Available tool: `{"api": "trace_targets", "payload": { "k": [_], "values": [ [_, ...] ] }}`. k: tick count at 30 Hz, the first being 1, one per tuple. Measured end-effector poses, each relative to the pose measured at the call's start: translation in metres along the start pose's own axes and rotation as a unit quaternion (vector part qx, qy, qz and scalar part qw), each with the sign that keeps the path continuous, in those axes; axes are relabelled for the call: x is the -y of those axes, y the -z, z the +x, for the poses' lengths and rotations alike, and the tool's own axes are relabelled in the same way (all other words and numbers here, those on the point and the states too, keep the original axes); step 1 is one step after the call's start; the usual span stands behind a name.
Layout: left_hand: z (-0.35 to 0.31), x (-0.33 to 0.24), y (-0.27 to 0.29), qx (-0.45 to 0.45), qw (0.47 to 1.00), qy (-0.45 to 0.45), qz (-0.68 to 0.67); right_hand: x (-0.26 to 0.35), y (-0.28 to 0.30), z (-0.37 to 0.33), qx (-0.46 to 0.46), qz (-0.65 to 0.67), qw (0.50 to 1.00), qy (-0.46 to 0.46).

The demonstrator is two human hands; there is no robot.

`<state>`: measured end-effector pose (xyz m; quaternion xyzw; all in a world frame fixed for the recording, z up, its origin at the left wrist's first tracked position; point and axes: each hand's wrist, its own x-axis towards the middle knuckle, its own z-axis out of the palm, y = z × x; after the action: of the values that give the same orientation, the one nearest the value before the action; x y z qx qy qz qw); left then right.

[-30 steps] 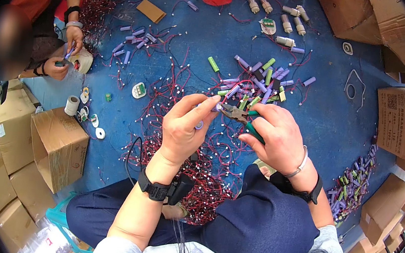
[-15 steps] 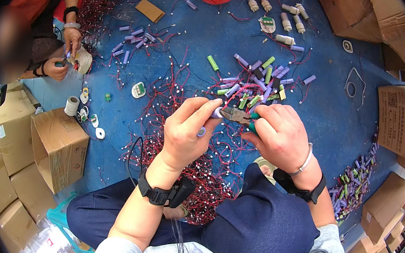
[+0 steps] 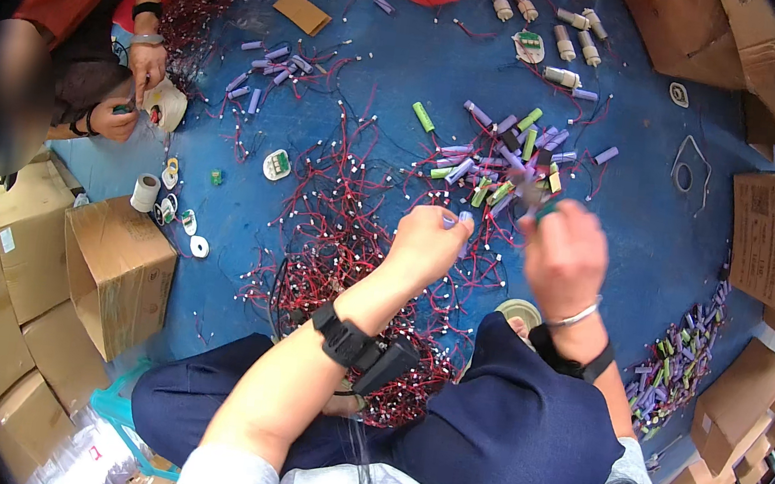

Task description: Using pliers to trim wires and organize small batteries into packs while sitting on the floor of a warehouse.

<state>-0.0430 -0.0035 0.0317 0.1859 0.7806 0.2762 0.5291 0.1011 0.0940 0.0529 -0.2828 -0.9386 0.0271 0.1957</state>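
Note:
My left hand [image 3: 425, 248] pinches a purple cylindrical battery cell [image 3: 465, 220] above the floor. A second purple end shows between its fingers. My right hand [image 3: 565, 259], smeared by motion, is closed around the green handles of a pair of cutting pliers [image 3: 532, 199]. Their blurred jaws are apart from the cell in my left hand. Beyond both hands lies a heap of purple and green battery cells [image 3: 465, 171] with red and black leads. Below and left of my left hand spreads a tangle of red and black wires [image 3: 333, 260] with small white connectors.
Cardboard boxes [image 3: 121, 274] stand on the left and right. Another person [image 3: 117, 97] works at the upper left, near a smaller group of cells [image 3: 280, 53]. White-capped cylinders [image 3: 565, 44] lie at the far right, and more cells [image 3: 675, 361] are heaped on the right.
The pliers' jaws have come away from the cell. My right hand has moved right with the pliers; my left hand has moved right and slightly down with the cell. The whole view has shifted slightly.

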Motion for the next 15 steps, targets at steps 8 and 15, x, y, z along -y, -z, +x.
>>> {"api": "trace_targets", "payload": {
  "k": [8,15],
  "values": [
    [0.018,0.005,0.049,0.028,0.93,-0.024,-0.365,-0.025,0.003,-0.005,0.114,0.129,0.982,0.077],
    [0.088,-0.042,0.053,0.095,0.986,-0.121,-0.059,-0.001,-0.027,-0.068,0.473,0.126,0.861,0.135]
  ]
}}
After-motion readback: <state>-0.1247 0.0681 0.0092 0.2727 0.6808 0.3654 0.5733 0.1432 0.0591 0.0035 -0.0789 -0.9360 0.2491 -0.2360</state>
